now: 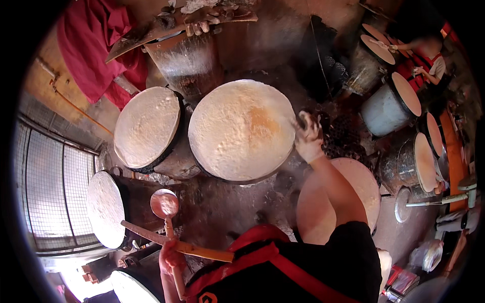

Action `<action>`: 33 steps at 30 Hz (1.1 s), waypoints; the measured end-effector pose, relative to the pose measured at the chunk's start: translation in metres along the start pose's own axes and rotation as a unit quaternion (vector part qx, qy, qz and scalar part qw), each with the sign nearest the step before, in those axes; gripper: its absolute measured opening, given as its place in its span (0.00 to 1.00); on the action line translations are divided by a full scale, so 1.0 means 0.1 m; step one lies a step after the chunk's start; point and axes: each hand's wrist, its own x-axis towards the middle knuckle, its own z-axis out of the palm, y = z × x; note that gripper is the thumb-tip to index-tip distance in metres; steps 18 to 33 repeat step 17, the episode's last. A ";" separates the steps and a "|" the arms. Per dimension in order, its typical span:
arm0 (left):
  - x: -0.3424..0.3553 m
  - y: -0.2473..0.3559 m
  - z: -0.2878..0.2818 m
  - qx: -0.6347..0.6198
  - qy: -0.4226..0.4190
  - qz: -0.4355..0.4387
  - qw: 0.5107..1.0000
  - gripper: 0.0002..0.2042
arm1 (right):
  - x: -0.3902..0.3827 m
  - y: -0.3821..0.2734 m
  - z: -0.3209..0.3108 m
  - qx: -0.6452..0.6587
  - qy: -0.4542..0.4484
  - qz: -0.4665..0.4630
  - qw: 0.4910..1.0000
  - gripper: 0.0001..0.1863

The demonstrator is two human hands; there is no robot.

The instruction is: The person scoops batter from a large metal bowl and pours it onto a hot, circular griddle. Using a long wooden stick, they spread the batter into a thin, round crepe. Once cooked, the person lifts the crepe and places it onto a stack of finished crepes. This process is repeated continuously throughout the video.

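Note:
My left hand (173, 256) is closed around the handle of a ladle (164, 203) and a long, flat wooden spreader (177, 245) that crosses it. Pale batter lies in the ladle's bowl. At the right rim of the central round griddle is my right hand (308, 139), its fingers slightly blurred but apart. They are beside or touching the edge of a large, thin pale crepe (222, 134), browned in a patch right of its middle. Whether they pinch that edge is hard to make out. Below my right forearm lies another round griddle (356, 182).
Crepe-covered griddles stand to the left, one upper (147, 127) and one lower (104, 209). A metal drum (184, 63) is behind, near a red cloth (91, 45). At the far right, another person (429, 63) works among several drum-mounted griddles. A wire-mesh window (55, 182) lines the left.

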 end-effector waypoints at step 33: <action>-0.01 -0.33 0.06 -0.045 -0.019 0.051 0.998 0.07 | 0.64 -0.47 -0.54 0.141 -0.008 -0.221 0.965 0.21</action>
